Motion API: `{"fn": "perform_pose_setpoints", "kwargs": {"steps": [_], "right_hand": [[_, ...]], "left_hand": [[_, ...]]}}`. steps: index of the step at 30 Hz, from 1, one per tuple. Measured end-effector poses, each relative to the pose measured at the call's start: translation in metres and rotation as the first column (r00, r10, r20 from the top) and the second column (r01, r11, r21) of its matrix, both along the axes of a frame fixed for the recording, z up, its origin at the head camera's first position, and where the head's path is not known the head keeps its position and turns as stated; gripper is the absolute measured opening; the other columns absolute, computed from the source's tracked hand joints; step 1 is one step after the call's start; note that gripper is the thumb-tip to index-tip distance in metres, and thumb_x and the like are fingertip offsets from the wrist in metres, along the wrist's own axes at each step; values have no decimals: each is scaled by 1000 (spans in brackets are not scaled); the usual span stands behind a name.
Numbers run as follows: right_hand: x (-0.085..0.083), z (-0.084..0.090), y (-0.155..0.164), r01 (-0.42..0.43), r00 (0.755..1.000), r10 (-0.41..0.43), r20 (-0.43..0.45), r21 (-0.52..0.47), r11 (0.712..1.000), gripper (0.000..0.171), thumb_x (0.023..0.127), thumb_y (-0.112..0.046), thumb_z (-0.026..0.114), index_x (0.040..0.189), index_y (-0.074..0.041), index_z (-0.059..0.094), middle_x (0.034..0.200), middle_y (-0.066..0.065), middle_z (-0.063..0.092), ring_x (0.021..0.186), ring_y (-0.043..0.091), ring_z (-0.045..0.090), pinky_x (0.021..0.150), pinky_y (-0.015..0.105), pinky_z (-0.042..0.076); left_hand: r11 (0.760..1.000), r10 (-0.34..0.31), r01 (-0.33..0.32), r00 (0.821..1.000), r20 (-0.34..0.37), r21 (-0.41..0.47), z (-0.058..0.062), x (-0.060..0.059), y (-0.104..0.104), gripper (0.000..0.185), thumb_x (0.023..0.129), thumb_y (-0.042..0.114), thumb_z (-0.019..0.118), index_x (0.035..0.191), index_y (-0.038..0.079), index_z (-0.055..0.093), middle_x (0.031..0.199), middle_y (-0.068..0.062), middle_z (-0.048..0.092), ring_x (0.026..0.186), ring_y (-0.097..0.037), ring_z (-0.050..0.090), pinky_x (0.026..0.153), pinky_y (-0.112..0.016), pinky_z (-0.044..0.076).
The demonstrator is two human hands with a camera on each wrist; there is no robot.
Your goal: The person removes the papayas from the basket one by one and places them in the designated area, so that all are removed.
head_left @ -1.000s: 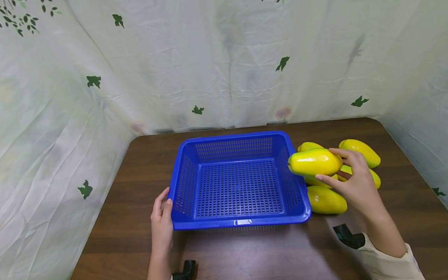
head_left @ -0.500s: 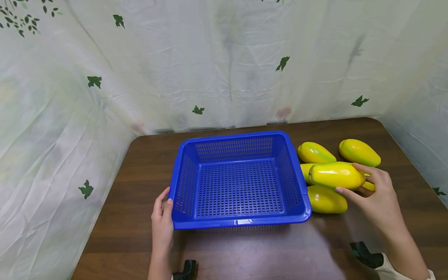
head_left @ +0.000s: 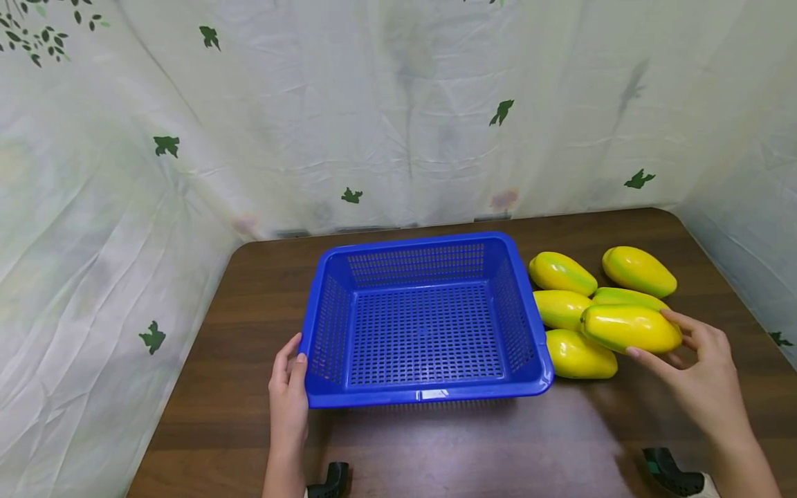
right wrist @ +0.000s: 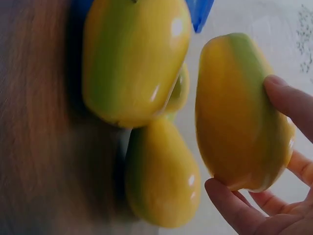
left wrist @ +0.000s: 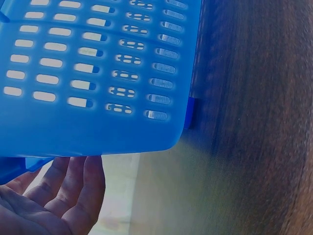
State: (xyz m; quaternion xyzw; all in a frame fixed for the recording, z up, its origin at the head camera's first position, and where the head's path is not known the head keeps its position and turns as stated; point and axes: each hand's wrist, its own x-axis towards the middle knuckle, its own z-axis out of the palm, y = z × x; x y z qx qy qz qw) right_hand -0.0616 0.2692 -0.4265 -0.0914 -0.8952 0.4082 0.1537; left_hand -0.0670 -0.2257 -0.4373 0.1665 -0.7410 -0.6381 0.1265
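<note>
Since a second ago the right hand (head_left: pixel 703 377) has carried its mango (head_left: pixel 630 328) away from the basket (head_left: pixel 429 395), out over the pile (head_left: pixel 573 310) of four mangoes just beside it. Fingers and thumb pinch only the mango's far end, so the glossy skin could slip and knock the others rolling across the table (head_left: pixel 473 449). The basket holds nothing. The left hand (head_left: pixel 288 394) rests relaxed against the basket's near left corner, steadying it without clasping.
</note>
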Motion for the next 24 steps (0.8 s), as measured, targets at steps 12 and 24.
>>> {"fn": "perform_pose_setpoints", "kwargs": {"steps": [12,24], "right_hand": [[7,-27,19,65,995,-62,80,-32,997,75,77,-21,72,138,-4,32,128,22,22,98,30,38,60,2,37],[6,-47,32,-25,999,25,22,-9,1000,67,77,-13,72,130,8,37,121,27,33,93,5,34,60,1,35]], "left_hand": [[1000,3,-3,1000,-5,4,1,0,0,35,97,21,39,131,15,43,112,-8,52,92,-20,51,70,-21,45],[1000,-2,2,1000,5,18,1,1,0,35,97,22,39,131,15,43,110,-10,53,89,-19,53,68,-23,46]]}}
